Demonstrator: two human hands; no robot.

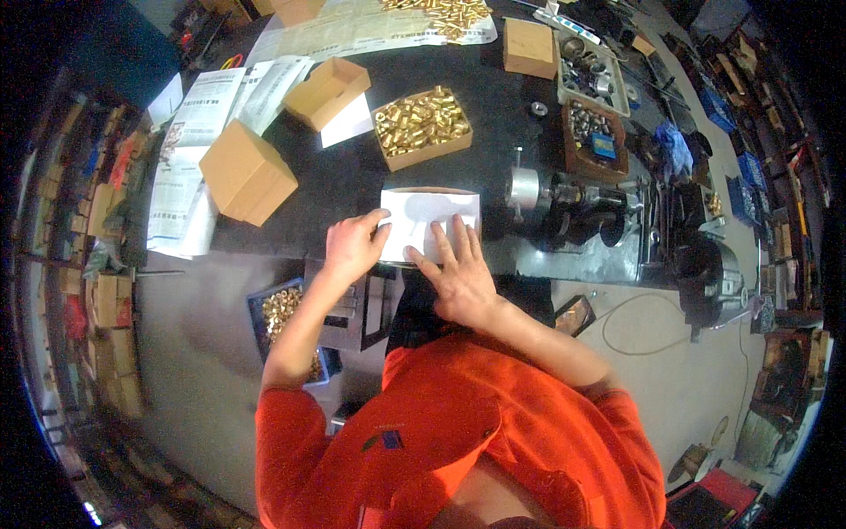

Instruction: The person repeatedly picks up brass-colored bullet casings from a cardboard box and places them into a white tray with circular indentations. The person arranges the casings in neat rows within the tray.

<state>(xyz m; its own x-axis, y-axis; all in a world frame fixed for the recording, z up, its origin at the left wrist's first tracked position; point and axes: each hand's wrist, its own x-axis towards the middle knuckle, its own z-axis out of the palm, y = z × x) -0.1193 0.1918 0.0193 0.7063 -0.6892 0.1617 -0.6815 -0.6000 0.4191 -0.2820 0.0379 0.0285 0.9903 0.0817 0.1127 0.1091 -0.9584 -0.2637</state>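
A white paper sheet (407, 231) lies at the front edge of the dark workbench, with a thin brown cardboard edge showing along its far side. What is under the sheet is mostly hidden. At its left edge, my left hand (354, 245) is closed, thumb and forefinger gripping the border. My right hand (460, 280) rests on the sheet's right part, palm down and fingers spread. Just beyond the sheet stands an open cardboard box (423, 157) filled with small brass fittings.
Two cardboard boxes (248, 172) (328, 93) and newspaper (181, 198) occupy the left side. Loose brass pieces (449, 16) lie at the back. To the right are a metal machine fixture (573, 201) and parts trays (595, 132). A blue crate (280, 316) of brass parts stands below left.
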